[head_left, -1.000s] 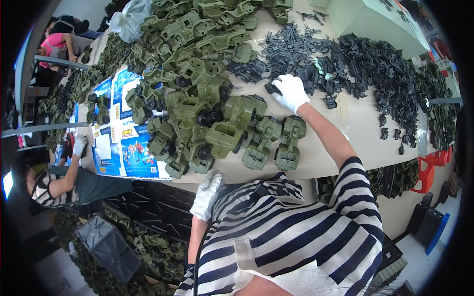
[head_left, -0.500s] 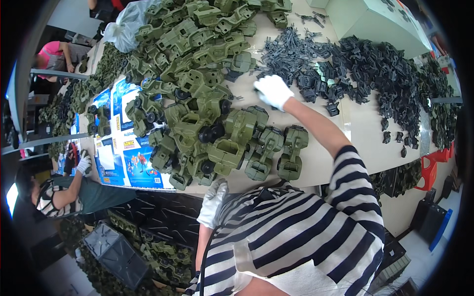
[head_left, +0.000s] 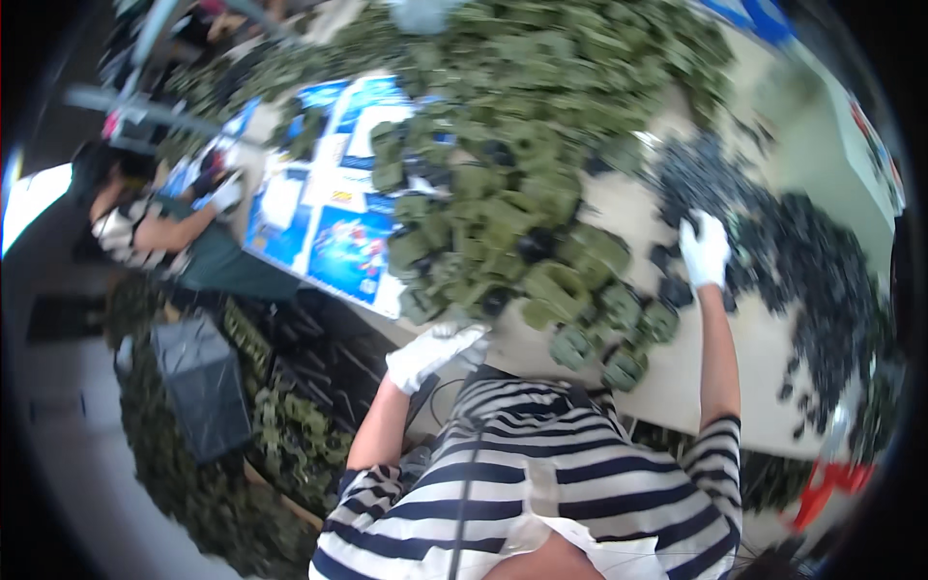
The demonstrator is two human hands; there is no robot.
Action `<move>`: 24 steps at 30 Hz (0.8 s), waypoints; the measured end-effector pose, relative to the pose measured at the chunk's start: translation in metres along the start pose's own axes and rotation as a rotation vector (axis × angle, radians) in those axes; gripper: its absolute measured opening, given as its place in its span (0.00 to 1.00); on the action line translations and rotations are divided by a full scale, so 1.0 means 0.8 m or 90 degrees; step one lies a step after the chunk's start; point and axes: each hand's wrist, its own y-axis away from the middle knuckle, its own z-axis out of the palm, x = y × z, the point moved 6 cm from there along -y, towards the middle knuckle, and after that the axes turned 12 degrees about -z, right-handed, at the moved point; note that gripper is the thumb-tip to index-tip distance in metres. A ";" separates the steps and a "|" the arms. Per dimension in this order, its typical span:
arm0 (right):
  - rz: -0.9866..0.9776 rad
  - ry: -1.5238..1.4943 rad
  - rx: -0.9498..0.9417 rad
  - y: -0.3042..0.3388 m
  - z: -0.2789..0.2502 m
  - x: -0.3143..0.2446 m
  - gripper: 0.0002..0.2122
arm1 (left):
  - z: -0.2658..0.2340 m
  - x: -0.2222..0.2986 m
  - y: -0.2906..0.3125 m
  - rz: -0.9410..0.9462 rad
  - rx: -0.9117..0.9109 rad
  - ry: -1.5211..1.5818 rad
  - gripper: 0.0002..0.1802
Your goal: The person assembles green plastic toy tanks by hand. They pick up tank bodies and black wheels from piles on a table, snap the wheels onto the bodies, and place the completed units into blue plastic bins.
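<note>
My right hand, in a white glove, reaches onto the near left side of a pile of small dark grey parts. Its fingertips touch the pile and look slightly apart; no held part shows. My left hand, also gloved in white, hovers by the table's front edge, beside a heap of olive-green toy vehicle bodies. Motion blur smears its fingers, so their grip is unclear. Between my hands, several green vehicle bodies with rounded fenders stand close together near the edge.
Black plastic parts spread along the right of the table. A pale green box stands behind them. Blue printed sheets lie at left. Another person works at far left, near a grey crate. A red object is below right.
The view has turned, shifting the table rightward. My right hand has moved from bare table onto the grey parts. My left hand has risen from beside my body toward the green bodies.
</note>
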 end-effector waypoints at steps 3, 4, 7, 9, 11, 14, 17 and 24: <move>-0.047 0.142 0.034 -0.010 0.017 -0.038 0.27 | -0.074 0.063 0.015 0.065 0.074 -0.005 0.26; -0.050 0.190 -0.033 -0.014 0.024 -0.060 0.28 | -0.117 0.069 0.008 0.078 0.106 0.059 0.23; -0.047 0.212 -0.079 -0.014 0.047 -0.053 0.27 | -0.223 0.142 -0.001 0.234 0.217 0.050 0.18; -0.017 0.138 -0.088 -0.017 0.054 -0.038 0.25 | -0.343 0.164 -0.025 0.382 0.548 -0.044 0.29; 0.014 0.207 -0.131 -0.009 0.056 -0.030 0.31 | -0.422 0.228 -0.013 0.349 0.797 -0.359 0.39; 0.006 0.214 -0.195 -0.011 0.040 -0.041 0.39 | -0.574 0.299 -0.024 0.346 0.975 -0.476 0.38; 0.012 0.159 -0.145 -0.009 0.003 -0.047 0.38 | -0.655 0.371 -0.027 0.169 1.082 -0.644 0.49; -0.076 0.273 -0.044 -0.063 -0.089 -0.188 0.28 | -0.816 0.389 -0.102 0.100 0.742 -0.447 0.51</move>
